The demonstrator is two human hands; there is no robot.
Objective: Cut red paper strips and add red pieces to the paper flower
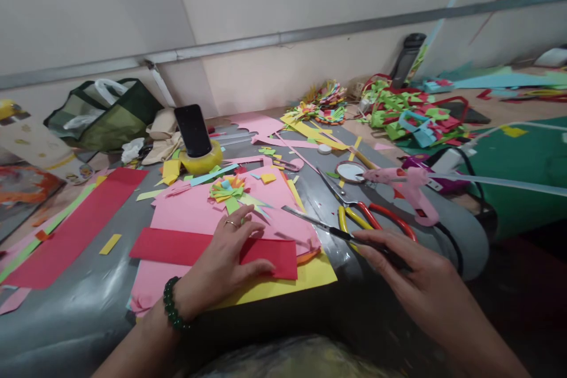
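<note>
My left hand (230,251) lies with fingers spread on a red paper strip (177,247), which rests across a stack of pink paper sheets (186,212). Just beyond its fingertips is a fringed paper flower (228,189) in green, yellow and orange. My right hand (410,263) is closed around the black handle of a slim craft knife (316,222). Its long grey blade points left, above the edge of the pink stack. Beside the knife lie red-handled scissors (365,212) and a yellow-handled tool (345,221), partly covered by the knife.
A pink glue gun (411,186) with a cord lies at the right. At the back, a phone (194,130) leans on a yellow tape roll (201,158). Paper scraps, finished fringed flowers (328,103), a green bag (106,115) and a dark bottle (407,59) stand around.
</note>
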